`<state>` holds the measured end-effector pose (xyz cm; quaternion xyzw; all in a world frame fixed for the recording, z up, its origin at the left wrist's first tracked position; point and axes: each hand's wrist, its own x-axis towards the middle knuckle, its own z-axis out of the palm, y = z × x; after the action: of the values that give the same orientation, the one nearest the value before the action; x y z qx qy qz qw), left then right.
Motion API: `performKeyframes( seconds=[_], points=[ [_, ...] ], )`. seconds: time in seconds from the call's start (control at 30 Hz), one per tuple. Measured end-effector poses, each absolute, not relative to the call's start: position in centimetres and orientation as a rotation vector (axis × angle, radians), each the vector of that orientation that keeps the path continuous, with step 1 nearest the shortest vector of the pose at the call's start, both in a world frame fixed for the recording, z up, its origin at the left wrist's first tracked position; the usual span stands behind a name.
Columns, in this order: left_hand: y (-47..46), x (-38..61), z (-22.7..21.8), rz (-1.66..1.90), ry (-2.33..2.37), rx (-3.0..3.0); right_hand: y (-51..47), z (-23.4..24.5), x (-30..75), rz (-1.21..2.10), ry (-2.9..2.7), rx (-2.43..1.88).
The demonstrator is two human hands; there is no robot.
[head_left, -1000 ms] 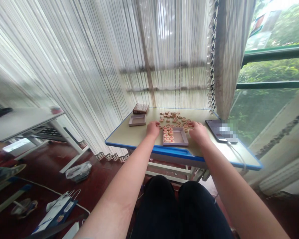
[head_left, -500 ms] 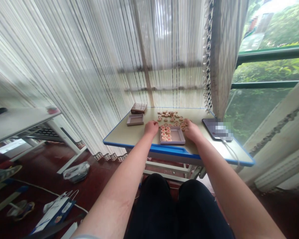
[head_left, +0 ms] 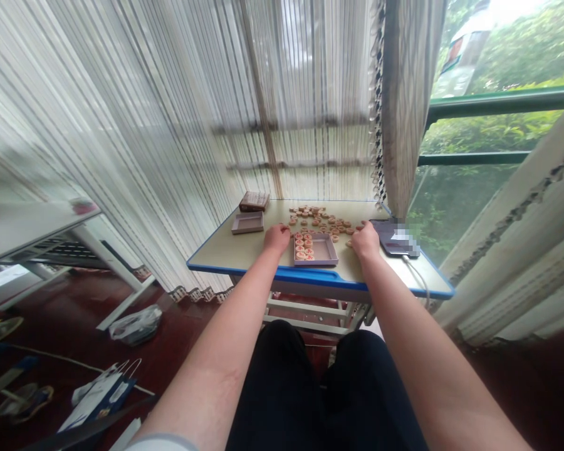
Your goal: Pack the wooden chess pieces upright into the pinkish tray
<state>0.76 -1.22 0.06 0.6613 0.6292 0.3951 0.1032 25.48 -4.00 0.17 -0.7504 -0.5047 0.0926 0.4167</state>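
A shallow open box [head_left: 337,249] stands near the table's front edge, its left part filled with two columns of round wooden Chinese chess pieces [head_left: 304,246] marked in red. Loose chess pieces [head_left: 316,222] lie scattered behind it. My left hand [head_left: 277,239] is just off the box's left side, fingers pinched together; whatever they hold is too small to make out. To the right of the box, my right hand [head_left: 365,240] has its fingers curled down at the edge of the scattered pieces. A chess piece [head_left: 349,243] lies by its thumb, and its fingertips are partly hidden.
At the back left of the table [head_left: 225,255] are an empty shallow box lid [head_left: 247,230] and a brown patterned box [head_left: 254,201]. A dark tablet [head_left: 390,241] with a white cable [head_left: 418,272] lies at the right. Sheer curtains [head_left: 310,150] hang behind the table.
My right hand has drawn away to the right from the loose pieces and its fingers have curled in. My left hand stays beside the box. The whole view has shifted slightly.
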Motion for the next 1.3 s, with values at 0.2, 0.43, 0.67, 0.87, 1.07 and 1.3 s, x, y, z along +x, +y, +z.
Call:
performKeyframes(
  seconds=[0.2, 0.43, 0.67, 0.87, 1.07, 1.3],
  points=[
    [-1.4, 0.7, 0.2, 1.182, 1.863, 1.928, -4.0, 0.3, 26.0, 0.237, -1.234, -1.863],
    [-1.6, 0.7, 0.2, 1.190, 1.845, 1.928, -4.0, 0.4, 25.8, 0.173, -1.285, -1.945],
    [-1.7, 0.8, 0.3, 1.154, 1.873, 1.970, -4.0, 0.4, 25.1, 0.076, -1.407, -2.050],
    [-1.7, 0.8, 0.4, 1.065, 1.917, 1.973, -4.5, 0.9, 24.2, -0.016, -1.416, -1.769],
    [-1.5, 0.7, 0.1, 1.095, 1.881, 1.976, -6.5, 1.5, 21.7, 0.146, -1.895, -1.132],
    [-1.1, 0.7, -0.1, 1.114, 1.876, 1.983, -7.7, 1.8, 20.6, 0.251, -2.124, -1.134]
  ],
)
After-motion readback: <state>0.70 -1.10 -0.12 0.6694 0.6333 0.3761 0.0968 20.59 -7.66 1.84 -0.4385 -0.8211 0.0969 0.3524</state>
